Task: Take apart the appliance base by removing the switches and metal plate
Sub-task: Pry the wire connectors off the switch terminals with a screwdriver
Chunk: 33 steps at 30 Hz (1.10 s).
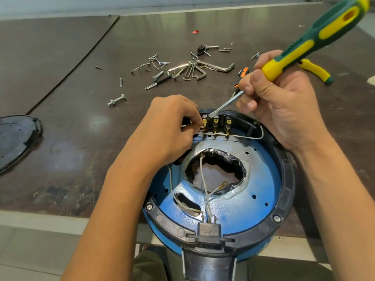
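The appliance base, a round blue tub with a black rim, sat at the near edge of the worktop, partly hanging over it toward the person. Inside it lay the blue metal plate with a ragged hole in its middle, and white wires ran across the plate to a black plug block at the near rim. The switches, a row with brass tabs, stood along the base's far rim.

The left hand had its fingers curled tight, pinching at the leftmost of the switches. The right hand gripped a green and yellow screwdriver, whose blade tip rested on the top of that row.

Farther back on the worktop lay a bunch of hex keys, scattered screws, a small orange screwdriver and yellow pliers. A black cover lay at the left edge.
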Each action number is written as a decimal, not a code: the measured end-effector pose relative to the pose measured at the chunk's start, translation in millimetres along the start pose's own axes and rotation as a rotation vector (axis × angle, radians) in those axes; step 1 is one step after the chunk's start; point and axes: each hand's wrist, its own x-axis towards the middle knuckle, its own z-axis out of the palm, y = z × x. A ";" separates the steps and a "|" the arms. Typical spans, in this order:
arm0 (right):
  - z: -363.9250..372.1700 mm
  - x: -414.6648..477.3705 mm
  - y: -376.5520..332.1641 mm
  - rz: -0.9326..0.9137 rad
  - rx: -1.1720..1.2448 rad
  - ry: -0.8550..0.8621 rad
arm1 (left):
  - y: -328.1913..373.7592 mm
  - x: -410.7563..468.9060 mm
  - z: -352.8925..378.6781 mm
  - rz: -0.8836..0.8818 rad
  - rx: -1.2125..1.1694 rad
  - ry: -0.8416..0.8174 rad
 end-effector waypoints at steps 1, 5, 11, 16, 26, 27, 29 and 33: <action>-0.3 -0.4 -0.3 0.001 0.002 -0.004 | 0.4 0.0 -0.1 -0.003 0.002 -0.005; -0.4 -1.7 -0.1 -0.006 -0.007 0.000 | 1.1 -0.4 -0.8 -0.014 0.002 -0.010; -0.4 -1.9 -0.2 0.008 -0.008 0.011 | 1.8 -0.4 -4.2 0.005 0.007 -0.033; -0.3 -1.8 0.1 0.009 -0.018 0.017 | 1.7 -0.4 -4.7 -0.001 0.010 -0.034; -4.1 -0.5 1.6 0.057 0.014 0.029 | 0.3 0.3 -3.4 0.011 0.012 -0.039; -4.9 0.2 1.6 0.074 0.027 0.038 | 0.5 0.3 -3.7 0.011 0.010 -0.040; -5.9 2.0 1.5 0.105 0.048 0.059 | 0.6 0.3 -4.0 0.015 0.013 -0.041; -5.9 4.9 2.1 0.141 0.054 0.095 | -0.2 0.6 -3.2 0.015 0.012 -0.031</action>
